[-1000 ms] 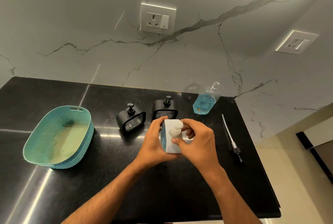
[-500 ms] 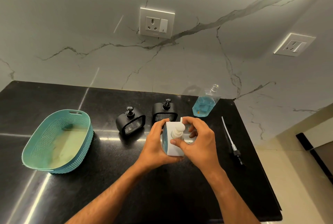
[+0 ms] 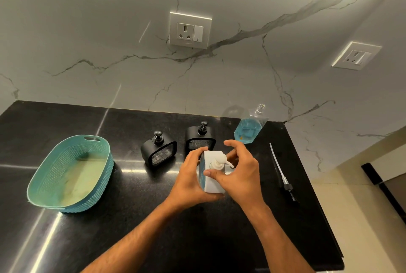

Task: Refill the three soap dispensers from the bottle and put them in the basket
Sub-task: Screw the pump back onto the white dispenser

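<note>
Hands meet over the middle of the black table (image 3: 219,239), and between them we hold the white dispenser (image 3: 212,181), which stands upright on the surface near the front of the two black ones. Our left hand (image 3: 191,179) wraps round its left side, thumb at the near base and fingers curled up over the far top corner, so the grip is firm on the body. Our right hand (image 3: 240,172) arches over the top from the right, the thumb pressed against the collar under the white pump head (image 3: 220,159) and the fingers curved round behind the nozzle; it pinches the pump rather than the body. Both forearms run in from the lower edge, converging toward the dispenser. Behind our hands stand two black dispensers, one to the left (image 3: 158,150) tilted a little in the view, the other (image 3: 200,137) just behind our left fingers. Well apart on the left sits the teal basket (image 3: 52,163), with nothing from the task inside it. At the back right, against the marble wall (image 3: 109,31), is the clear bottle (image 3: 250,127), uncapped and holding blue liquid in its lower part. Its black pump with the long tube (image 3: 280,172) lies flat on the table to our right. Two socket plates (image 3: 190,30) are set in the wall.
</note>
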Demonstrator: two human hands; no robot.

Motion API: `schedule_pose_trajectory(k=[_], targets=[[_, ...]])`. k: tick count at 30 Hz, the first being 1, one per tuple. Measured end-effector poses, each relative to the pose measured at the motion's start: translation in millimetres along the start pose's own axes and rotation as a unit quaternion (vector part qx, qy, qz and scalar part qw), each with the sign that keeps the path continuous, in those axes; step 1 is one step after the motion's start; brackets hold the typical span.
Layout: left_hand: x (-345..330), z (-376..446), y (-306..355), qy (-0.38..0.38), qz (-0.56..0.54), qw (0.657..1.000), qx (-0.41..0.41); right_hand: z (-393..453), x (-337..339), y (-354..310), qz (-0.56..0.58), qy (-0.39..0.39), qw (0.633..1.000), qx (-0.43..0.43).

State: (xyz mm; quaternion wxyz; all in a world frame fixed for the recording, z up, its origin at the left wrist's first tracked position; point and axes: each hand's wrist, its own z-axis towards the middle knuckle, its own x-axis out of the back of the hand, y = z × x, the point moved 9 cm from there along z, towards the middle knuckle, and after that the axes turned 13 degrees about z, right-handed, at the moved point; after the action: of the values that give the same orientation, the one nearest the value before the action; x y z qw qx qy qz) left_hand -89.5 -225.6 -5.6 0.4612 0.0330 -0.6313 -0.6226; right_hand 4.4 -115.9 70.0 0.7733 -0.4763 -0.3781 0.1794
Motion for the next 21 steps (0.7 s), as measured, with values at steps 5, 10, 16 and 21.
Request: schedule_pose_trajectory(k=[5, 10, 16, 21], targets=[[1, 0, 3, 0.000, -0.012, 1.000, 0.003, -3, 0, -4, 0.031, -0.028, 0.999, 0.010], [1, -3, 3, -0.001, -0.009, 1.000, -0.001, -2, 4, -3, 0.002, -0.001, 1.000, 0.014], [6, -4, 8, 0.010, -0.017, 1.000, 0.000, -4, -4, -3, 0.036, -0.043, 0.998, 0.023], [8, -8, 11, 0.013, -0.004, 1.000, -0.001, -5, -1, -8, 0.040, -0.005, 0.998, 0.045]])
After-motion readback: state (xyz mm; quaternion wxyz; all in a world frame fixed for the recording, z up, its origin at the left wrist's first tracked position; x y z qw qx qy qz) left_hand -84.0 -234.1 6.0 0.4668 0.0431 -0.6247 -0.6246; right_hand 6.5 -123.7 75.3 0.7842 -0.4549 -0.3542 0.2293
